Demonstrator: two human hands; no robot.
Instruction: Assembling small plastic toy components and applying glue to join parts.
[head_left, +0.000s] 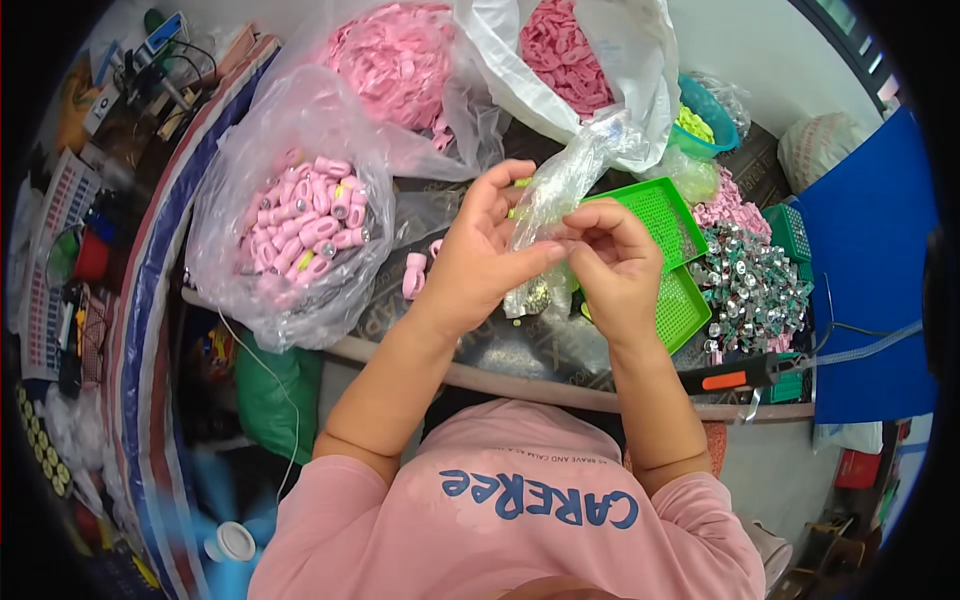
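A crumpled clear plastic bag [570, 170] hangs between my two hands above the table. My left hand [475, 250] is curled round its left side, thumb pressed against the film. At its right edge my right hand [615, 265] pinches the plastic between thumb and fingers. Small yellow-green items [540, 293] show at the bag's lower end; their kind is too small to tell. Beside my left wrist lies a pink plastic piece [414, 275]. Partly behind my right hand are two bright green perforated trays [675, 225].
An open clear bag of pink pieces [300, 220] stands at the left. Farther back are a bag of pink parts [395, 60] and a white bag [645, 70]. At right are a teal basket [715, 148], a heap of small metallic parts [755, 285] and a black-and-orange power tool [735, 378].
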